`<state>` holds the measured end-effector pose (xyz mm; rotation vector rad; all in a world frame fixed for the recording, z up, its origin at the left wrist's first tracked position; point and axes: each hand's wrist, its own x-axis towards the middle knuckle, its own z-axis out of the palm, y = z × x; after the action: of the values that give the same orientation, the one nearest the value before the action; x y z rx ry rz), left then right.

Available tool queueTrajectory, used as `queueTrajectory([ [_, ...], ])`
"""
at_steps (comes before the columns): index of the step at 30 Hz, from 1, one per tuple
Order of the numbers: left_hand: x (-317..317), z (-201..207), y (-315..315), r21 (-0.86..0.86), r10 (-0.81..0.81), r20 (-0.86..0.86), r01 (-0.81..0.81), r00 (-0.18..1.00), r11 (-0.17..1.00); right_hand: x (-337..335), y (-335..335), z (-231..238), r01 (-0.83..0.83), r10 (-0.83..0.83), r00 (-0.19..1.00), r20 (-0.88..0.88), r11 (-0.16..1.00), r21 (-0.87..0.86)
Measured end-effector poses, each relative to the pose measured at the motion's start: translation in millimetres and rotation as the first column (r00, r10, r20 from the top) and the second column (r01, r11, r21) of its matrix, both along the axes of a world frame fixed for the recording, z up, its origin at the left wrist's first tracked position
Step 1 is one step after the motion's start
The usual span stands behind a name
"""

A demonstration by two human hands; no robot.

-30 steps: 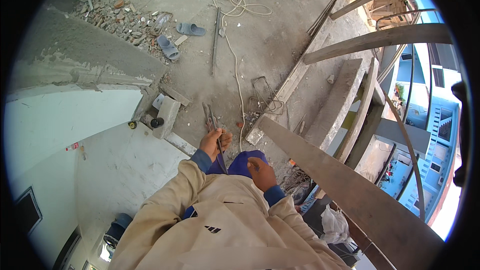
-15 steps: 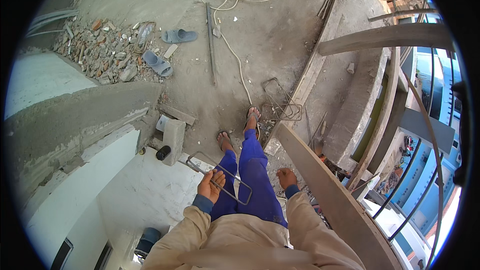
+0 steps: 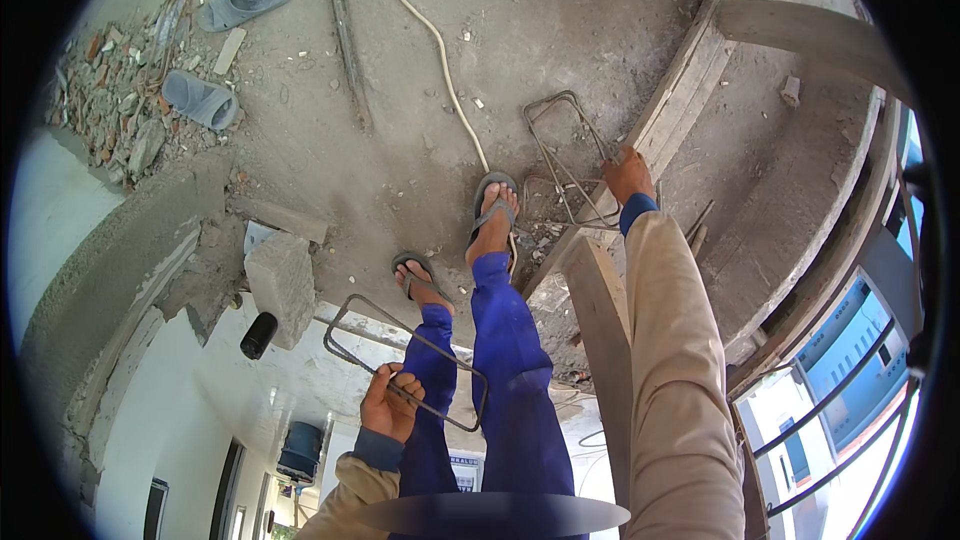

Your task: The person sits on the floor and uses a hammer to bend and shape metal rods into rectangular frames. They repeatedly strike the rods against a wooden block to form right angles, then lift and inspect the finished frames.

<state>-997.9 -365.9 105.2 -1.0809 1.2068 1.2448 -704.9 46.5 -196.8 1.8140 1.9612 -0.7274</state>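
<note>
My left hand [image 3: 390, 405] is closed around one side of a rectangular rebar stirrup [image 3: 343, 348], a loop of bent dark steel rod held above the floor in front of my legs. My right arm is stretched forward, and my right hand [image 3: 630, 176] has its fingers curled at the edge of more rebar stirrups [image 3: 548, 150]. Those loops overlap on the dusty concrete, beside a wooden plank [image 3: 660, 130]. Part of the rod at my right fingers is hidden by the hand.
Just left of the stirrups my sandalled foot [image 3: 492, 210] stands by a pale cable [image 3: 445, 60]. A metal bar [image 3: 347, 50], rubble [image 3: 120, 105] and loose slippers [image 3: 200, 100] lie farther left. A concrete block [image 3: 280, 285] stands near a drop; an upright board [image 3: 600, 340] is beside my right arm.
My right hand has gone from beside my hip forward to the stirrups on the floor. My left hand still holds its stirrup. The view has come closer to the floor.
</note>
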Motion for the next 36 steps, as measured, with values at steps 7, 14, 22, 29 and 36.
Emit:
queueTrajectory([
  [7,4,-33,28,0.032,-0.029,-0.037,0.03,0.999,0.999,-28,-4,-31,0.035,-0.036,0.999,0.001,0.97,-0.24],
  [14,9,-68,144,0.081,-0.267,-0.066,0.272,0.961,0.959,-104,-77,150,0.168,-0.279,0.912,-0.301,0.923,-0.347],
  [22,21,-129,192,0.405,-0.522,-0.123,0.523,0.844,0.75,-139,-102,246,-0.387,0.07,0.493,-0.867,0.91,-0.147],
  [29,-6,-146,148,0.211,-0.543,-0.228,0.586,0.808,0.782,-45,-37,53,-0.291,0.297,0.945,-0.137,0.955,0.061],
  [36,-23,-119,96,0.174,-0.499,-0.227,0.539,0.836,0.824,-7,-82,8,-0.294,0.349,0.935,0.059,0.858,-0.42],
])
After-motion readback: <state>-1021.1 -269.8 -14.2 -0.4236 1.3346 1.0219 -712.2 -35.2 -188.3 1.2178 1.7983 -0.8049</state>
